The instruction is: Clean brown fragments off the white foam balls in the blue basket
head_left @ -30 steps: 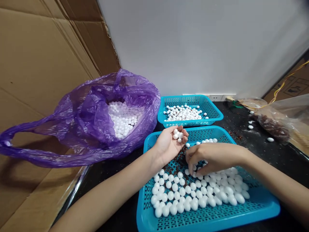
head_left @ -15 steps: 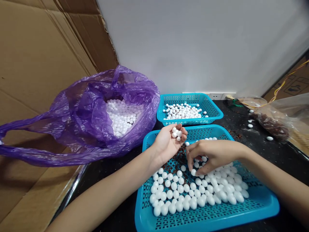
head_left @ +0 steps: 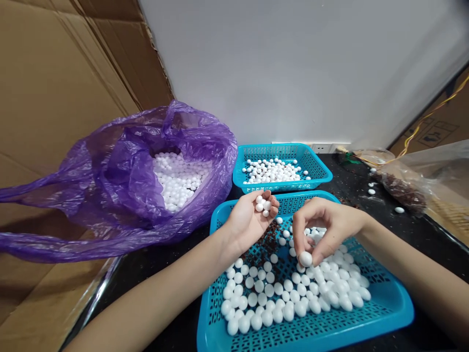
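My left hand is cupped palm up over the near blue basket, its fingers curled around several small white balls. Between the thumb and fingers of my right hand is one white ball, pinched just above the others in that basket. Many white balls cover the basket's front and right side. Reddish-brown crumbs lie on its floor, partly under my left hand.
Behind stands a second blue basket with more white balls. A purple plastic bag full of white balls sits at left, beside cardboard. On the right are a clear bag of brown material, stray balls and a yellow cable.
My right hand has lifted slightly, with a white ball now held clear in its fingertips. My left hand still cups its balls. The whole view has shifted a little.
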